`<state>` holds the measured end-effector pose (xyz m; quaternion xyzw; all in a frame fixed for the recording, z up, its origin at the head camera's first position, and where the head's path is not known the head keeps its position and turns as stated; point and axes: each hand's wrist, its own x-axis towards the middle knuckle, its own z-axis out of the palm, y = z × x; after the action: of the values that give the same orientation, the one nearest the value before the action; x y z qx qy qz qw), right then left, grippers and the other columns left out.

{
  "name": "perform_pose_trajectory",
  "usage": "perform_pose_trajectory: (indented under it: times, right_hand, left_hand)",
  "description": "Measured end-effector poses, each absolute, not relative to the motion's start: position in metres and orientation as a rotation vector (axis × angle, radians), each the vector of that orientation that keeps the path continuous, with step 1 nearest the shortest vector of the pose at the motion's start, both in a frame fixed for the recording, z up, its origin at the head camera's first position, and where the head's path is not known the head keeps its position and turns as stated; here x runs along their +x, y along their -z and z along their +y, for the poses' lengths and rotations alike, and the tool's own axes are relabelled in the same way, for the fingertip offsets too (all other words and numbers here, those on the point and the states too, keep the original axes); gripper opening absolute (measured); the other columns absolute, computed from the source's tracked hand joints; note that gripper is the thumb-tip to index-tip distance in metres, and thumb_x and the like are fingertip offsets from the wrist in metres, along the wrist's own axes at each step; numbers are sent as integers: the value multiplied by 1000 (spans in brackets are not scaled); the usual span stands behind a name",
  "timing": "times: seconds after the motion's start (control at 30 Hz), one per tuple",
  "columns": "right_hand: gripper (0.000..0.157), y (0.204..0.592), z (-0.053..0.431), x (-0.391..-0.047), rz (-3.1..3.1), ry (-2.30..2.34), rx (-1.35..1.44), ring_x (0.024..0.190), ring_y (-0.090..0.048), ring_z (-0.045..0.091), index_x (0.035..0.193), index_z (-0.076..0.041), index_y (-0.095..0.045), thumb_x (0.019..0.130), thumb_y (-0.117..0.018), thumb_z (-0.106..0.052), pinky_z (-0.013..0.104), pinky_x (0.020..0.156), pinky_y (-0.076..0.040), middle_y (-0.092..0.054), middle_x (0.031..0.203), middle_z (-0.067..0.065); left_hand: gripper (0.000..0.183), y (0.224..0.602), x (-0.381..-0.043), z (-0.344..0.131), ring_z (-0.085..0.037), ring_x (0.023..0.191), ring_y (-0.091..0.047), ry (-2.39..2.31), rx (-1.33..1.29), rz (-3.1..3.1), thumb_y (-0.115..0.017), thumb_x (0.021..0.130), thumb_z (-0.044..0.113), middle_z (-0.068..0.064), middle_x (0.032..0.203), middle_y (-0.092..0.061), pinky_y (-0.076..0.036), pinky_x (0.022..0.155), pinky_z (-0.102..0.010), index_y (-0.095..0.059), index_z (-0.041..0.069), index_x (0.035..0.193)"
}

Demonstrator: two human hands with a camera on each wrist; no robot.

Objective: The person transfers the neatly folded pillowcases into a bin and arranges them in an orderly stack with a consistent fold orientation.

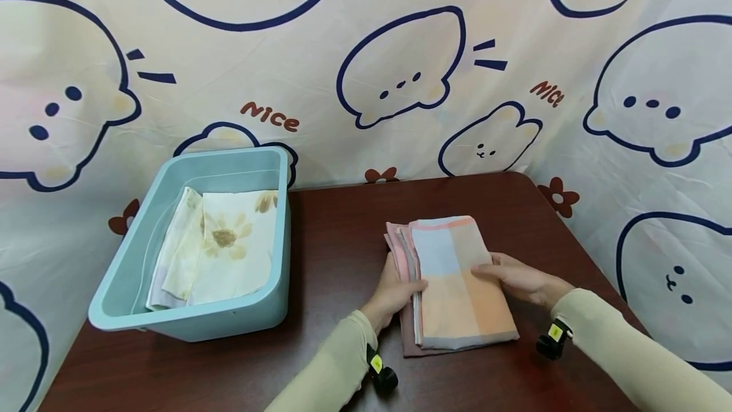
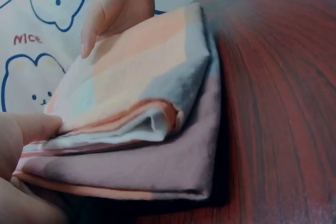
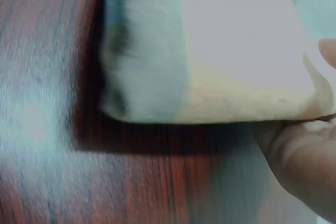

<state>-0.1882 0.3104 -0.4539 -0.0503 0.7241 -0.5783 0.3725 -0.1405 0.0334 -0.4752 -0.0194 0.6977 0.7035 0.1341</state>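
A folded cloth (image 1: 457, 291) with peach, beige, pale blue and grey checks lies in several layers at the right of the table. The person's left hand (image 1: 391, 294) grips its left edge, thumb on top and the other fingers underneath. On the opposite edge, the right hand (image 1: 517, 278) pinches the cloth between a thumb above and fingers below. The left wrist view shows the stacked folds of the cloth (image 2: 136, 87), including a mauve layer at the bottom. In the right wrist view, a corner of the cloth (image 3: 220, 66) stands slightly off the tabletop.
A light blue plastic tub (image 1: 280, 259) stands at the left of the dark wooden table (image 1: 337, 227). Folded cream fabric (image 1: 234, 247) with a flower print lies inside it. A white curtain (image 1: 320, 68) with cartoon drawings hangs behind the table and along its sides.
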Motion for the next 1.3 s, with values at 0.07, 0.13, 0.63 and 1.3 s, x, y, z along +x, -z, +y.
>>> perform_pose_trajectory:
  times: [0.07,0.13,0.63,1.3]
  right_hand:
    - [55,455,309,-186,1845,1498,-108,102,-70,13,146,2,-36,105,-55,-29,34,89,-57,-73,114,-1]
    - [54,456,307,-185,1830,1515,-110,102,-70,13,145,3,-34,105,-55,-27,34,88,-57,-73,113,-2]
    - [66,463,296,-184,1866,1549,-75,102,-70,13,154,2,-19,105,-54,-26,33,88,-57,-71,116,0]
    - [69,447,292,-178,1934,1549,-143,99,-71,14,154,5,-20,105,-55,-28,32,84,-59,-71,115,4]
  left_hand:
    - [92,475,-140,33,-33,150,-29,-2017,-25,2076,-69,84,4,-16,164,-28,-29,119,-54,-18,11,161]
    - [94,475,-140,31,-32,149,-31,-2016,-2,2111,-67,81,-1,-15,164,-30,-32,117,-54,-18,12,161]
    - [82,480,-141,21,-37,141,-45,-1997,-197,2067,-73,86,9,-20,155,-43,-41,112,-53,-31,7,156]
    - [83,466,-136,12,-34,145,-38,-1965,23,2229,-70,86,6,-18,159,-39,-33,117,-55,-28,9,158]
